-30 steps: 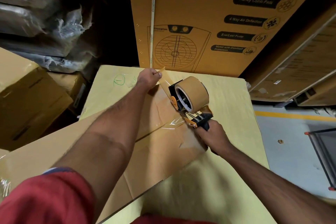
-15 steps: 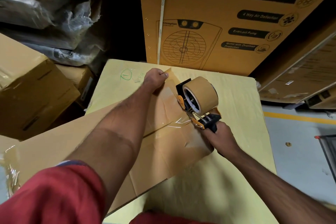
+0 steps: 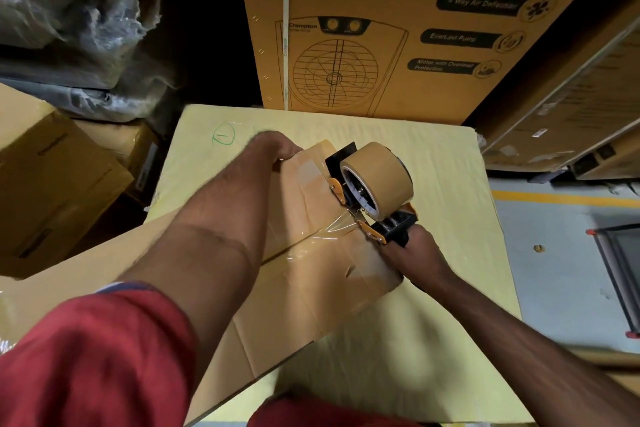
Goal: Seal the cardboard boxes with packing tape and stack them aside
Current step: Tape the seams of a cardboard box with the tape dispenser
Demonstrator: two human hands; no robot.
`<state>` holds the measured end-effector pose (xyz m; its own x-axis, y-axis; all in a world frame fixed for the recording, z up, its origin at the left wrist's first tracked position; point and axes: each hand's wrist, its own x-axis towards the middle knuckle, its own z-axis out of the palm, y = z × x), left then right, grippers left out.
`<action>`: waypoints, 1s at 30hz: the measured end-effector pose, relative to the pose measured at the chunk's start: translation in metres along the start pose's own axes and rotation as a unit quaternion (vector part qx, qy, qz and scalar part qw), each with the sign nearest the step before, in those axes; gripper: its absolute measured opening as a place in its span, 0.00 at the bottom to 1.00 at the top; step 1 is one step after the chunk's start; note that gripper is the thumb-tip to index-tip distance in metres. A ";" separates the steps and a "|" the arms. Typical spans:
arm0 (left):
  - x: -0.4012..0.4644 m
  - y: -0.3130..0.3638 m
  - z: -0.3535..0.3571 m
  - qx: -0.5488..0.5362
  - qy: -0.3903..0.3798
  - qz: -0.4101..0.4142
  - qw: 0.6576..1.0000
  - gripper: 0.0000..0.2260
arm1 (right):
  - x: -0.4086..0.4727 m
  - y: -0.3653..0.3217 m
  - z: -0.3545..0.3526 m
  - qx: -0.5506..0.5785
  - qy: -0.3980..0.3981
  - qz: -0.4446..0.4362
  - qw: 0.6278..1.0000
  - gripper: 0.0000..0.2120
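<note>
A flat brown cardboard box (image 3: 304,291) lies across a pale yellow surface (image 3: 446,163), its flap seam running under shiny clear tape. My right hand (image 3: 412,253) grips the black handle of a tape dispenser (image 3: 377,194), which carries a brown tape roll and stands on the box over the seam. A stretch of tape runs from the dispenser toward the box's far end. My left hand (image 3: 273,149) holds that far end, fingers curled over the edge where the tape end lies.
A tall printed carton (image 3: 398,28) stands upright just behind the yellow surface. More brown boxes (image 3: 52,177) sit at the left below plastic-wrapped bundles (image 3: 86,21). Stacked cartons (image 3: 571,121) lean at the right. Grey floor with a yellow line and a metal frame (image 3: 616,270) lies to the right.
My left hand has lowered the raised tape end onto the box's far edge. The dispenser has stayed over the seam. The view has shifted slightly.
</note>
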<state>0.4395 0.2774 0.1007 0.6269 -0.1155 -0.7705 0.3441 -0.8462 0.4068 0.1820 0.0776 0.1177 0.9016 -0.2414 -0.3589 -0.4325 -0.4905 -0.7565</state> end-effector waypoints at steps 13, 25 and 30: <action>-0.034 -0.010 0.059 0.224 0.341 0.191 0.893 0.24 | -0.003 0.002 0.006 -0.039 0.029 0.030 0.998 0.10; -0.040 0.010 0.064 0.178 0.263 0.018 0.948 0.30 | -0.015 0.002 0.001 -0.057 0.001 0.016 0.998 0.12; -0.037 0.014 0.073 0.180 0.283 -0.015 0.942 0.34 | -0.046 0.029 -0.012 0.011 -0.011 0.031 0.999 0.08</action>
<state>0.3698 0.2323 0.0991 0.9278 0.1211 -0.3530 0.1722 -0.9781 0.1172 0.1277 0.0649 0.1192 0.8733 -0.2515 -0.4172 -0.4871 -0.4575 -0.7439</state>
